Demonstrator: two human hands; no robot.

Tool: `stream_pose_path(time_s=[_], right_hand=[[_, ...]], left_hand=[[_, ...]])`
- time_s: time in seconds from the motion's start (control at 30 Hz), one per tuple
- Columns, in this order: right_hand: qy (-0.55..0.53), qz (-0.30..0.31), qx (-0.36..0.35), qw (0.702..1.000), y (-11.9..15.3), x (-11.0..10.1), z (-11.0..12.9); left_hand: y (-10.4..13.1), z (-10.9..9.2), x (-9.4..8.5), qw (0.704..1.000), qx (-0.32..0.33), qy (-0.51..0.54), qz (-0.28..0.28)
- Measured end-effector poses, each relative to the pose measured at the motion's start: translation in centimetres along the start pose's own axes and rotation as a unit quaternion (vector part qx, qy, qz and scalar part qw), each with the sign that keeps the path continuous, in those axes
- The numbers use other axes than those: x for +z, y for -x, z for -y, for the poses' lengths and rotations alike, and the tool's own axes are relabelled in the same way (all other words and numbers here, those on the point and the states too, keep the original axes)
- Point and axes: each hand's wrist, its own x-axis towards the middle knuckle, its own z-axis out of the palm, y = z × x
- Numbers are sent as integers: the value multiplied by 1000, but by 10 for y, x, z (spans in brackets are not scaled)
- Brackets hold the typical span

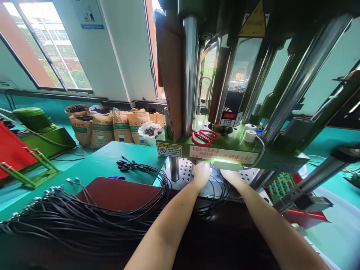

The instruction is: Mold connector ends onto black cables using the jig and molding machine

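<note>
My left hand (201, 173) reaches under the green crosshead (278, 159) of an upright press, beside a lit lamp bar (227, 165). My right hand (231, 176) is under the same crosshead, partly covered by the lamp bar. The fingers of both hands are hidden, so I cannot tell what they hold. Between the wrists, black cables (222, 187) hang over the front of the perforated metal plate (184, 172). A large bundle of black cables (84, 221) with pale connectors lies to the left.
Red-handled scissors (204, 137) rest on the crosshead beside a steel column (190, 75). On the right is a green button panel (282, 187). Paper sacks of black pieces (102, 129) stand by the wall. A purple-handled item (117, 178) lies on the green table (109, 161).
</note>
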Motion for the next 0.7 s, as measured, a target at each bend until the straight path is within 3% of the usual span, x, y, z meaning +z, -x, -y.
stream_pose_path(time_s=[0.27, 0.47, 0.7], right_hand=[[30, 18, -46, 998, 8, -14, 9], [48, 35, -59, 996, 10, 0, 16], [58, 37, -44, 997, 10, 11, 22]], left_hand=[[13, -17, -1, 998, 34, 17, -51], [4, -17, 6, 996, 77, 27, -22], [1, -10, 12, 996, 66, 53, -13]])
